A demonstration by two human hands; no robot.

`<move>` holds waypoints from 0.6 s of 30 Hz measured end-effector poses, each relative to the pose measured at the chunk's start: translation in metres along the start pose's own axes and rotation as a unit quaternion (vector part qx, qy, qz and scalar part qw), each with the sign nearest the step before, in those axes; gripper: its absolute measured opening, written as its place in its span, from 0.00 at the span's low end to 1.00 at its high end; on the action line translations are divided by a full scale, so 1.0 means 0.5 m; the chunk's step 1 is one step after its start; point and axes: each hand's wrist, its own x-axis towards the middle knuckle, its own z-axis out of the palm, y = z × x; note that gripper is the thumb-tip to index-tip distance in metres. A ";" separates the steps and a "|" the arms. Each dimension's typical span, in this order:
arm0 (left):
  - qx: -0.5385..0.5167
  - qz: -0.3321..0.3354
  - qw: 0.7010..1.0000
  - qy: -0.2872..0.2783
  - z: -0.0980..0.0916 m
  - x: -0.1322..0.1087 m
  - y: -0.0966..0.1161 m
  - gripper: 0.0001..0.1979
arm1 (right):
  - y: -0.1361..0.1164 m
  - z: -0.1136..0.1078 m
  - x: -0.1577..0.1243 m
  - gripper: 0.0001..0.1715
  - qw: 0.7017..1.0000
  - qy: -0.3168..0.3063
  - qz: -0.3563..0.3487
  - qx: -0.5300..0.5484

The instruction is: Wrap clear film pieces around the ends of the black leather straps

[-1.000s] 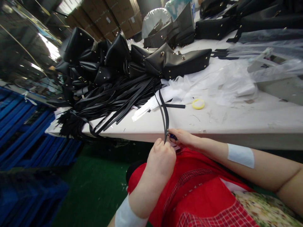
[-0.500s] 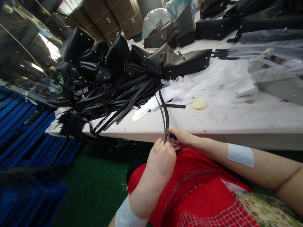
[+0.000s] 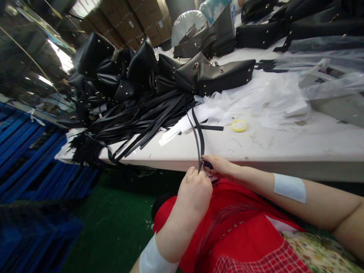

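Note:
My left hand (image 3: 195, 191) is closed around the lower end of a thin black strap (image 3: 198, 136) that rises in a loop onto the white table (image 3: 284, 146). Right beside it, my right hand (image 3: 220, 167) is pinched on a small dark-blue tool (image 3: 208, 164) pressed against the same strap end. Both hands sit just below the table's front edge, above my red apron (image 3: 236, 235). The strap leads back to a heap of black straps (image 3: 142, 117).
Black leather bags (image 3: 216, 76) with metal studs are piled at the back and left of the table. A yellow tape ring (image 3: 239, 125) lies mid-table. Clear plastic wrap (image 3: 278, 98) and white paper lie to the right. Blue crates (image 3: 31, 167) stand on the green floor at left.

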 end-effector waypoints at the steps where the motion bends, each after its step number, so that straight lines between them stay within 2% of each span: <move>1: 0.000 0.000 1.000 0.000 -0.001 0.000 0.000 0.13 | 0.000 -0.001 0.000 0.30 1.000 -0.001 -0.006 0.000; 14: 0.000 -0.001 1.000 0.008 0.007 0.000 0.000 0.11 | -0.002 0.008 -0.001 0.35 1.000 0.013 0.021 0.004; 18: -0.001 0.003 1.000 -0.004 0.007 -0.001 -0.001 0.11 | 0.009 0.003 0.005 0.28 0.999 0.027 -0.017 -0.034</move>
